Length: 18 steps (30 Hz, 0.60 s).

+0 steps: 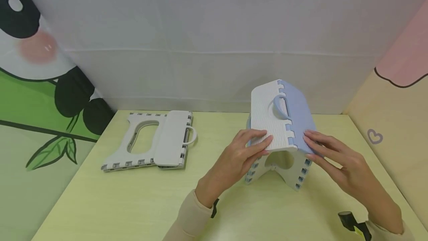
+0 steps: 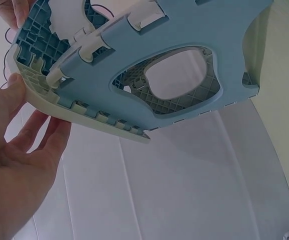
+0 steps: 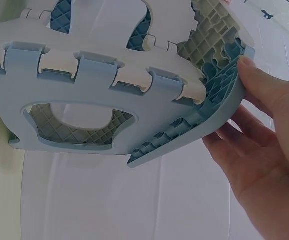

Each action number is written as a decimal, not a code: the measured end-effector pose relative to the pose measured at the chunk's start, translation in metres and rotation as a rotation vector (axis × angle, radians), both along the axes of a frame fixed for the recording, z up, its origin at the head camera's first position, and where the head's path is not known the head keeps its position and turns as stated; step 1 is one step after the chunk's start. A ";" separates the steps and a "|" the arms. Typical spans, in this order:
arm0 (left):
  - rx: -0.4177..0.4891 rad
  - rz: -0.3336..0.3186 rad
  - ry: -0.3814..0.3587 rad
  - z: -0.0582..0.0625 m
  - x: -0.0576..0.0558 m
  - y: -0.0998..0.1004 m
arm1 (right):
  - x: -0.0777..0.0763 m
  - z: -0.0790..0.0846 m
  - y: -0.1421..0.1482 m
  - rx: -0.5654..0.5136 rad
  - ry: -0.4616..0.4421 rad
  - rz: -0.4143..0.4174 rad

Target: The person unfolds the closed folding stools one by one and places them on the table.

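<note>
A white and blue folding step stool (image 1: 280,162) stands partly unfolded on the right part of the table, its top peaked like a roof. My left hand (image 1: 239,155) pinches the near edge of the white top panel (image 1: 264,109). On the other side, my right hand (image 1: 344,164) grips the near edge of the blue panel (image 1: 299,112). Both wrist views show the thumb on the ribbed underside and fingers on the outer face. A blue loop handle (image 1: 276,107) sticks up at the ridge. In the left wrist view, the blue side leg (image 2: 229,50) has an oval opening.
A second, pale grey-white folding stool (image 1: 171,137) lies folded flat on the left of the table (image 1: 133,203), its loop handle (image 1: 192,135) facing right. A pale cloth wall (image 1: 207,77) rises behind the table. Printed panels stand at left and right.
</note>
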<state>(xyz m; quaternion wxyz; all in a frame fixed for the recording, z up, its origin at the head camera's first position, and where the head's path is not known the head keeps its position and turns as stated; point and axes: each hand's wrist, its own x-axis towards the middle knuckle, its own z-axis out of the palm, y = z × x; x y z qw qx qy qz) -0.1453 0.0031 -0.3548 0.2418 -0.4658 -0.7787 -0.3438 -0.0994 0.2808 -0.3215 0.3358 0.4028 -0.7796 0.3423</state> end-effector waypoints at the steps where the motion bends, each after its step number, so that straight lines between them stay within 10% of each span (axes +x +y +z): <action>1: 0.000 0.001 0.000 0.000 0.000 0.000 | 0.000 0.000 0.001 0.004 -0.001 -0.005; 18: -0.008 0.015 -0.003 0.002 0.001 0.001 | -0.002 -0.005 0.009 0.033 -0.023 -0.040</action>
